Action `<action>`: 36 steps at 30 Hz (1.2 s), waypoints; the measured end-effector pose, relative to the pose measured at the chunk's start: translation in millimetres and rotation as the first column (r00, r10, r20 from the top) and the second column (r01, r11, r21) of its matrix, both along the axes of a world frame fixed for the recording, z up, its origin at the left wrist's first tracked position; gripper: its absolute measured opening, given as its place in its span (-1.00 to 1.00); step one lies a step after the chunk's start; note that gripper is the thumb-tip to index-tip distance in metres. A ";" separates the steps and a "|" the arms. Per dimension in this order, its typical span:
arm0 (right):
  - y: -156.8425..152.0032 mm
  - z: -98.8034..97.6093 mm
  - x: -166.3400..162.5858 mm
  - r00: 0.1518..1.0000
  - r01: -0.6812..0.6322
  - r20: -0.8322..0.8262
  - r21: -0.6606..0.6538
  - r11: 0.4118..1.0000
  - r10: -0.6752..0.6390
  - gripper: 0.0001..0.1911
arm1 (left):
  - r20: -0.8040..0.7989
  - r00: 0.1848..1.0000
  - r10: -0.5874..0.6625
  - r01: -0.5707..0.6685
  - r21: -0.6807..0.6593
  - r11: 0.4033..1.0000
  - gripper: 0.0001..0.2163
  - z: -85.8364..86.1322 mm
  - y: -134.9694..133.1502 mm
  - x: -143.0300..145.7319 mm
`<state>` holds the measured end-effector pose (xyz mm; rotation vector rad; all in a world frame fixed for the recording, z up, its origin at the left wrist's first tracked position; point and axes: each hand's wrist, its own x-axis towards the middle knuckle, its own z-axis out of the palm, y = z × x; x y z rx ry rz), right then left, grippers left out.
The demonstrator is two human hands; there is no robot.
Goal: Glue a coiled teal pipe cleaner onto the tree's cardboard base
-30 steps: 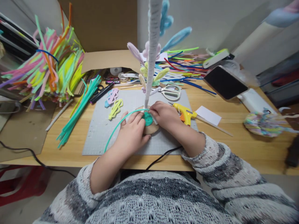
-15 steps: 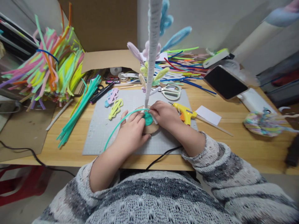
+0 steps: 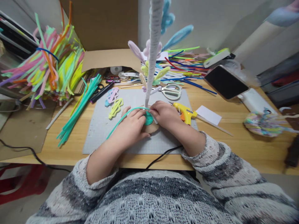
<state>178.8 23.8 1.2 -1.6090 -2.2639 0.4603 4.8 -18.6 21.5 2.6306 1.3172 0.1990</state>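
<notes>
A teal pipe cleaner coil (image 3: 148, 119) lies flat on a round wood slice (image 3: 153, 128). Rising from the slice's far side is a white-wrapped stem (image 3: 153, 56) bearing pastel pipe-cleaner petals. My left hand (image 3: 130, 126) rests over the slice's left side, fingers bent against the coil and thumb by the near rim. The coil's loose teal tail (image 3: 121, 119) arcs over these fingers to the left. My right hand (image 3: 163, 114) is closed at the coil's far right edge, by the stem's foot, pinching the teal strand; its fingertips are partly hidden.
The slice sits on a grey cutting mat (image 3: 98, 133). To its right lie a yellow glue gun (image 3: 187, 113), scissors (image 3: 172, 91) and a phone (image 3: 226, 81). Bent pipe-cleaner shapes (image 3: 116, 108) and a teal bundle (image 3: 80, 109) lie left. A black cord (image 3: 161, 155) crosses the front edge.
My left hand and forearm have shifted slightly left and up, and the teal tail has moved a little with them. The right hand stays almost in place.
</notes>
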 end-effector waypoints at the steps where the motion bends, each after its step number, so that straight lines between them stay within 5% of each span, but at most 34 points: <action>1: -0.2 0.1 -0.1 1.000 0.001 0.000 0.003 1.000 -0.001 -0.78 | 0.005 1.000 -0.003 0.003 0.005 1.000 -0.66 0.7 0.2 -0.7; 7: -0.8 0.8 -0.2 1.000 -0.006 0.015 0.012 1.000 0.006 -0.77 | 0.004 0.991 0.137 -0.137 -0.002 0.991 -0.80 2.9 -13.1 6.5; 13: 0.0 0.7 0.0 1.000 0.000 0.029 0.007 1.000 0.000 -0.77 | 0.030 0.985 0.173 -0.174 0.046 0.984 -0.57 -16.2 -20.9 16.1; 20: 0.6 0.2 0.8 1.000 0.011 0.010 0.004 1.000 -0.011 -0.78 | 0.051 0.937 0.345 -0.348 0.072 0.935 -0.64 -29.0 -8.0 14.1; 36: 2.5 -4.2 1.0 1.000 0.005 -0.010 0.010 1.000 -0.005 -0.78 | 0.041 0.937 0.346 -0.348 0.046 0.936 -0.65 -23.4 -4.5 14.9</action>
